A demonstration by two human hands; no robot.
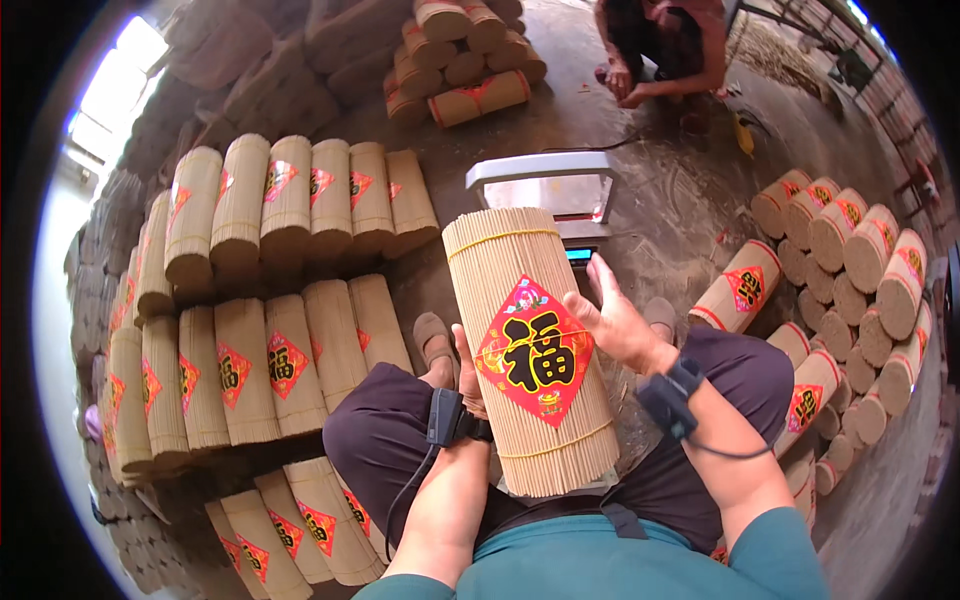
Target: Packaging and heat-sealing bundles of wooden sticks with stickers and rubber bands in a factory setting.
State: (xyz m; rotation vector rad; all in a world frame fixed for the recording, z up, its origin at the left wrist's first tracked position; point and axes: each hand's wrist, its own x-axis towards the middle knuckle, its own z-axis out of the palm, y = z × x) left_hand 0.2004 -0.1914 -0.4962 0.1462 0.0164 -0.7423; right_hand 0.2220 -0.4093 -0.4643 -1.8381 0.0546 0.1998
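In front of me a thick bundle of incense sticks (470, 290) stands tilted over my lap, tied with yellow bands and bearing a red diamond label with a black character. My left hand (469, 375) lies along its left side, the fingers partly hidden behind it. Against the right edge is my right hand (628, 325), its thumb touching the bundle and its fingers stretched upward. Just beyond the bundle is a scale (540, 167) with a pale frame and a small lit display (579, 255), partly covered by the bundle.
Rows of labelled bundles (240, 370) stand at my left. More bundles are stacked on their sides at right (850, 300) and at the far middle (465, 60). Another person (665, 50) crouches at the far right. Dark wrist devices with cables are on both my arms.
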